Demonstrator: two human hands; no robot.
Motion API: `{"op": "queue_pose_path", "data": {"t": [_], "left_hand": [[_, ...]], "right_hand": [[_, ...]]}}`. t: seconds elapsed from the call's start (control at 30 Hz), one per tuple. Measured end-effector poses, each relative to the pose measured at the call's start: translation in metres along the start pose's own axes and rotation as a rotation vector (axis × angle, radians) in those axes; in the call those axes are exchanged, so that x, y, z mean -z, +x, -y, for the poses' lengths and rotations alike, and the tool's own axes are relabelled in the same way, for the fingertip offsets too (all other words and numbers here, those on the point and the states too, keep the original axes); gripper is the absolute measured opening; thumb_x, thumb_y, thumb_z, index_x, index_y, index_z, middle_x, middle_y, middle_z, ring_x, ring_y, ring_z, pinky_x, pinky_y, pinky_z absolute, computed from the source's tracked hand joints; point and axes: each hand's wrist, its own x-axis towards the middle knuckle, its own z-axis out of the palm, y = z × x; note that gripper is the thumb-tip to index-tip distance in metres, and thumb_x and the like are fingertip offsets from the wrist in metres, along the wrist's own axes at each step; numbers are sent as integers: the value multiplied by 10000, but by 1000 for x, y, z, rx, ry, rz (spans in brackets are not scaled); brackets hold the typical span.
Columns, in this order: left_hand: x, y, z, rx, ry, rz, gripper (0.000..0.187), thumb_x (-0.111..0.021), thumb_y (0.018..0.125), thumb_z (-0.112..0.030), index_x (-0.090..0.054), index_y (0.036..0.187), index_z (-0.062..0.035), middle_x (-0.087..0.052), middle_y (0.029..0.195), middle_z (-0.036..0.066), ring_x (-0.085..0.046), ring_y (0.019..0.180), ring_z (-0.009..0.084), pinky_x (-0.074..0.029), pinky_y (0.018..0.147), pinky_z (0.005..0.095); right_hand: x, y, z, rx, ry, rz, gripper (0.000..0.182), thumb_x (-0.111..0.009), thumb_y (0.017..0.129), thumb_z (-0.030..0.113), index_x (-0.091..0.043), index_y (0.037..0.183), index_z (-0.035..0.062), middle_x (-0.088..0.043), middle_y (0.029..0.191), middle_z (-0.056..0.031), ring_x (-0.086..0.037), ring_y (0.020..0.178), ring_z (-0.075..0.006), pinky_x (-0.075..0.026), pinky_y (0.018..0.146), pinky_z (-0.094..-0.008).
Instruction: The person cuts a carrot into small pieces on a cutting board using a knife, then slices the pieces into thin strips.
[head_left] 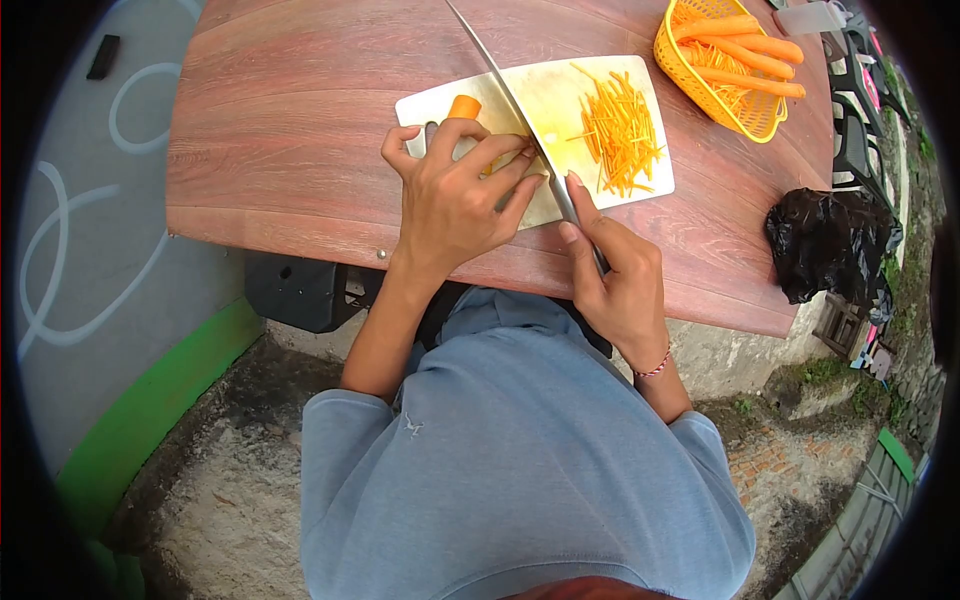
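Blade slants across the board, between the left fingertips and the carrot shreds

In the head view, the long steel knife with a dark handle (516, 106) is the line by which everything else is placed. Its long axis runs from the handle, close to the body, away and leftward across the pale rectangular cutting board (545, 80), past the board's far edge. The right hand (625, 265) is closed round the handle, thumb on one side and forefinger reaching forward at the base of the blade. The left hand (460, 195) is just left of the steel, palm down, fingers bent and bunched, their tips lowered to the board beside the blade. A bit of orange shows between those fingers, but most of what lies beneath them is hidden, so I cannot tell how firmly they grip

The short, thick, orange carrot piece (464, 106) is on the board's left part, just beyond the left knuckles and well nearer to that hand than to the right. Its near side is covered, so its long axis cannot be made out. Across the blade, on the right part of the board, is a loose heap of thin orange carrot shreds (622, 135). Farther right, on the reddish-brown wooden counter (300, 140), a yellow plastic lattice basket (705, 108) holds long peeled carrots (745, 55) lying over more shreds
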Motion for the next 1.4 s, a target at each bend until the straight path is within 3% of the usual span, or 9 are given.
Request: {"op": "queue_pose_path", "data": {"t": [0.27, 0.37, 0.47, 0.57, 0.67, 0.93, 1.0, 1.17, 1.4], "left_hand": [[1, 0, -2, -8, 23, 9, 149, -825, 847, -304, -854, 934, -186, -751, 1055, -116, -613, 1065, 161, -255, 1011, 563], [0, -1, -1, -11, 18, -9, 156, -823, 856, -314, -854, 945, -189, -750, 1066, -114, -608, 1075, 163, -254, 1011, 564], [-1, -1, -1, -15, 20, -3, 170, -822, 866, -332, -854, 962, -195, -747, 1086, -105, -600, 1098, 167, -251, 1012, 566], [3, -3, -7, -12, 14, 32, 181, -821, 872, -350, -855, 979, -208, -745, 1102, -96, -593, 1119, 172, -246, 1010, 570], [5, -1, -11, -2, 31, 21, 175, -826, 869, -332, -854, 1000, -220, -744, 1108, -90, -593, 1121, 178, -249, 1006, 559], [22, -4, 2, 96, -11, -166, 248, -853, 844, -205, -839, 1091, -187, -749, 1118, -72, -612, 1073, 195, -285, 995, 467], [28, -7, 2, 203, 26, -123, 261, -854, 853, -231, -836, 1106, -170, -744, 1129, -54, -611, 1061, 196, -298, 982, 463], [31, -15, 3, 237, 44, -40, 294, -851, 859, -260, -829, 1130, -149, -719, 1122, -10, -598, 1030, 207, -328, 958, 452], [21, -9, -8, 274, 88, 2, 365, -879, 850, -274, -812, 1166, -103, -669, 1036, 40, -602, 951, 227, -411, 896, 420]], "right_hand": [[-17, 34, -2, 48, 37, -73, 440, -681, 1018, 99, -656, 1455, 56, -707, 841, -243, -704, 717, -378, -551, 683, -417], [-10, 29, -13, -86, 158, 0, 434, -671, 1032, 121, -654, 1460, 58, -703, 847, -260, -708, 719, -377, -550, 690, -411], [-3, 18, -23, -123, 231, -36, 435, -675, 1038, 142, -653, 1465, 63, -682, 788, -244, -686, 653, -287, -530, 661, -377], [4, 7, -25, -206, 234, -65, 447, -679, 1034, 134, -647, 1474, 62, -615, 681, -170, -543, 591, -129, -491, 621, -321], [9, 3, -19, -212, 270, -78, 455, -677, 1034, 131, -640, 1482, 63, -613, 680, -171, -548, 591, -121, -495, 622, -323], [-1, -8, -10, -186, 321, 50, 477, -670, 1021, 124, -621, 1493, 68, -659, 799, -288, -628, 651, -270, -524, 691, -368], [-3, -11, -16, -233, 356, 39, 480, -672, 1021, 122, -620, 1495, 70, -637, 778, -278, -617, 650, -239, -522, 688, -367], [15, 1, -26, -318, 359, -57, 462, -637, 1071, 148, -601, 1527, 86, -609, 690, 13, -525, 582, -49, -476, 580, -271], [20, 0, -24, -288, 385, -12, 467, -653, 1051, 117, -616, 1515, 85, -609, 685, -9, -515, 606, -51, -467, 587, -267]]}}
